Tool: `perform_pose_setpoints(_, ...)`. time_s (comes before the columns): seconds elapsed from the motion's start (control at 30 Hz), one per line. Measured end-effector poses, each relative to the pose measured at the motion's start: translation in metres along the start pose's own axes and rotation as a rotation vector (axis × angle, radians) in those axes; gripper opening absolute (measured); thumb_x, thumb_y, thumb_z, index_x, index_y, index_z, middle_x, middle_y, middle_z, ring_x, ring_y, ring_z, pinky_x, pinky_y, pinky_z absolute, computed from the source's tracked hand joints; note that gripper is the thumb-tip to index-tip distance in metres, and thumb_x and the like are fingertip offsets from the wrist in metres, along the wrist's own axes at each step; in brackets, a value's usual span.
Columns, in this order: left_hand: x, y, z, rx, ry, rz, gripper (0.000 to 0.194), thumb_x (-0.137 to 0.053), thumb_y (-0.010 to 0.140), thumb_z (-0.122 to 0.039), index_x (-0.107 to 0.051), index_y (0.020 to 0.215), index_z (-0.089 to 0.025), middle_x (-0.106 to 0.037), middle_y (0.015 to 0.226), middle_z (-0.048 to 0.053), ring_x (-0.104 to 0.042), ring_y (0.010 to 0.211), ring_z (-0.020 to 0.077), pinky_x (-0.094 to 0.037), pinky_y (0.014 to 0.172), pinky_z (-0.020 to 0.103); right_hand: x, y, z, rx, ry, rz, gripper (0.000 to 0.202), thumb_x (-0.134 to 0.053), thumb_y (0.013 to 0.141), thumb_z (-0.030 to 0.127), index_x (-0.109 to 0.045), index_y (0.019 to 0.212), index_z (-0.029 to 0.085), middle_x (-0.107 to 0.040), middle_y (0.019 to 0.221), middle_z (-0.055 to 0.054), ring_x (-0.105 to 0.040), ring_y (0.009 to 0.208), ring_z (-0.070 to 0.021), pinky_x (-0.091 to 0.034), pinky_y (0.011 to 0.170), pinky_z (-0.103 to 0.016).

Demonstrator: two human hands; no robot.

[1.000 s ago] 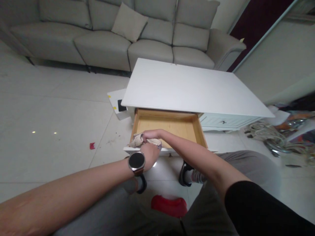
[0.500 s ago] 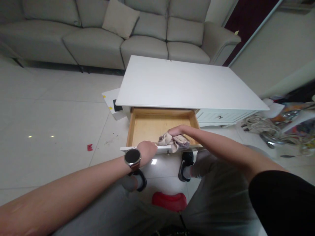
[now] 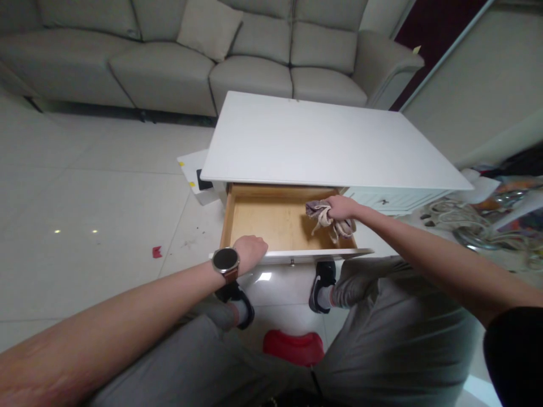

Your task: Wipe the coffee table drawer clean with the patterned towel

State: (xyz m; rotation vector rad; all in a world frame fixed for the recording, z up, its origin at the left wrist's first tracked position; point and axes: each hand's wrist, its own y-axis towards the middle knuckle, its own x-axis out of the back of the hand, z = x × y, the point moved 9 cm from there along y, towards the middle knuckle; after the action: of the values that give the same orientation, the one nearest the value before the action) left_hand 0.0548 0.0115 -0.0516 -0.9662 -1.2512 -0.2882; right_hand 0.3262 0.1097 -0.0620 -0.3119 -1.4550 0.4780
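A wooden drawer (image 3: 271,217) with a white front stands pulled out of the white coffee table (image 3: 326,141). My left hand (image 3: 251,252), with a watch on its wrist, is closed over the top edge of the drawer front, left of the knob (image 3: 292,262). Over the drawer's right side, my right hand (image 3: 343,208) grips a crumpled beige and purplish cloth (image 3: 318,211). Part of the cloth hangs down by the right side wall. Nothing else shows inside the drawer.
Behind the table runs a grey sofa (image 3: 250,85) with a cushion (image 3: 210,28). A white box (image 3: 197,175) sits at the table's left. Cables and clutter (image 3: 453,217) lie on the right floor. Between my feet is a red object (image 3: 292,347).
My right hand has moved with the cloth from the drawer's front edge, right and back to its right side. My left hand stays on the drawer front.
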Motion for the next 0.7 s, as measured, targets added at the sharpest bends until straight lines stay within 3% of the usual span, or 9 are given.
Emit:
perform_pose_setpoints(0.1, 0.002, 0.000, 0.000, -0.003, -0.007, 0.000, 0.029, -0.050, 0.093, -0.003, -0.078, 0.099, -0.007, -0.076, 0.101, 0.021, -0.074, 0.101, 0.0296, -0.057, 0.079, 0.035, -0.031, 0.016, 0.029, 0.128, -0.200, -0.072, 0.060, -0.071, 0.073, 0.033, -0.066, 0.133, 0.024, -0.061, 0.139, -0.018, -0.055, 0.127, -0.0407, -0.049, 0.097, -0.048)
perform_pose_setpoints(0.23, 0.002, -0.001, 0.000, -0.001, -0.008, 0.036, 0.031, -0.048, 0.094, -0.002, -0.077, 0.101, -0.007, -0.076, 0.102, 0.021, -0.074, 0.102, 0.0287, -0.057, 0.079, 0.034, -0.107, 0.041, 0.037, 0.135, -0.186, 0.106, 0.097, -0.078, 0.067, 0.041, -0.040, 0.156, 0.042, -0.022, 0.170, -0.008, -0.022, 0.150, -0.0521, -0.040, 0.106, -0.067)
perform_pose_setpoints(0.3, 0.003, 0.000, 0.001, 0.009, -0.015, 0.043, 0.030, -0.049, 0.094, -0.003, -0.077, 0.102, -0.008, -0.076, 0.102, 0.021, -0.074, 0.102, 0.0286, -0.056, 0.078, 0.033, -0.127, 0.053, 0.038, 0.112, -0.143, 0.123, 0.109, -0.081, 0.065, 0.046, -0.028, 0.161, 0.044, -0.006, 0.174, -0.006, -0.009, 0.152, -0.0546, -0.035, 0.107, -0.072)
perform_pose_setpoints(0.4, 0.004, 0.001, 0.000, 0.011, -0.030, 0.046, 0.031, -0.048, 0.094, -0.002, -0.077, 0.103, -0.007, -0.076, 0.103, 0.022, -0.074, 0.103, 0.0292, -0.057, 0.078, 0.034, -0.129, 0.069, 0.055, 0.134, -0.081, 0.041, 0.111, -0.080, 0.068, 0.051, -0.022, 0.163, 0.043, 0.000, 0.174, -0.006, 0.000, 0.153, -0.0548, -0.032, 0.108, -0.076)
perform_pose_setpoints(0.47, 0.005, 0.002, -0.001, 0.006, -0.035, 0.053, 0.033, -0.045, 0.094, -0.001, -0.077, 0.103, -0.006, -0.076, 0.104, 0.022, -0.074, 0.104, 0.0300, -0.057, 0.079, 0.035, -0.125, 0.079, 0.079, 0.163, -0.042, 0.008, 0.108, -0.078, 0.070, 0.056, -0.023, 0.162, 0.043, -0.001, 0.174, -0.006, 0.002, 0.153, -0.0553, -0.029, 0.108, -0.078)
perform_pose_setpoints(0.6, 0.006, 0.005, -0.002, 0.004, -0.023, 0.058, 0.036, -0.042, 0.094, 0.000, -0.076, 0.104, -0.004, -0.076, 0.101, 0.023, -0.074, 0.102, 0.0308, -0.057, 0.079, 0.036, -0.117, 0.103, 0.157, 0.228, 0.004, -0.026, 0.099, -0.073, 0.074, 0.059, -0.029, 0.161, 0.043, -0.003, 0.174, -0.005, 0.001, 0.153, -0.0544, -0.024, 0.108, -0.082)
perform_pose_setpoints(0.7, 0.004, 0.008, 0.000, 0.017, -0.027, 0.039, 0.036, -0.041, 0.096, -0.001, -0.076, 0.104, -0.004, -0.076, 0.101, 0.023, -0.075, 0.101, 0.0306, -0.058, 0.080, 0.037, -0.115, 0.124, 0.227, 0.298, 0.004, -0.023, 0.092, -0.071, 0.078, 0.053, -0.031, 0.160, 0.042, -0.003, 0.174, -0.004, -0.003, 0.154, -0.0524, -0.024, 0.108, -0.083)
